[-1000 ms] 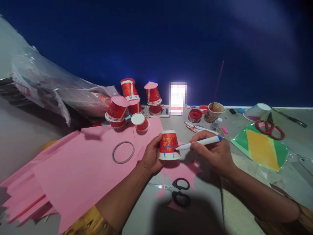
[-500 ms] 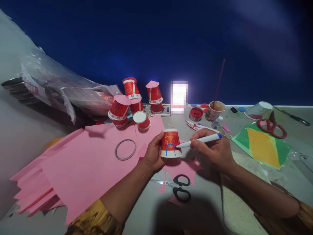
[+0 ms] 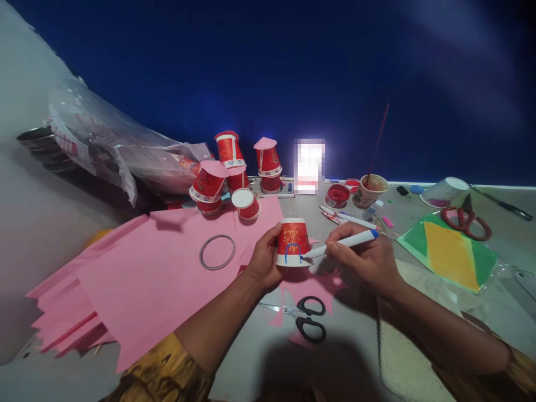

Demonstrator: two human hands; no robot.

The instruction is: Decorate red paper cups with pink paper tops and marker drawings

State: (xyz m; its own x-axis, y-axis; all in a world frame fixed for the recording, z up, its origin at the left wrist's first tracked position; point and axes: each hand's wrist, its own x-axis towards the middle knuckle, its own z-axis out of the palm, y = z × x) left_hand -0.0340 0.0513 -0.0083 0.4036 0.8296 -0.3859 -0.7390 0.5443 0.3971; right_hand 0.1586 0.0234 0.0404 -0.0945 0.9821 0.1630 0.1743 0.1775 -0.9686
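My left hand [image 3: 266, 258] is closed around the left side of a red paper cup [image 3: 294, 234], held upside down with its white band at the bottom. Gold lettering covers the cup's side, and a blue arch shape is drawn low on it. Pinched in my right hand [image 3: 366, 255] is a white marker [image 3: 349, 242] with a blue end. Its tip meets the cup at the lower right of the blue arch. Below the cup, black-handled scissors [image 3: 310, 318] lie over pink paper scraps [image 3: 335, 282].
Large pink sheets [image 3: 154, 279] with a grey ring [image 3: 217, 252] spread leftward. Stacked red cups [image 3: 208, 187] stand behind. Rearward sit a red paint jar [image 3: 337, 196], a paper cup with a stick [image 3: 370, 191] and pens. Red-handled scissors [image 3: 477, 224] rest on coloured sheets [image 3: 452, 251] at right.
The marker tip has moved down along the right leg of the blue arch, lengthening that line. The left hand keeps its hold on the cup, and the view has shifted slightly.
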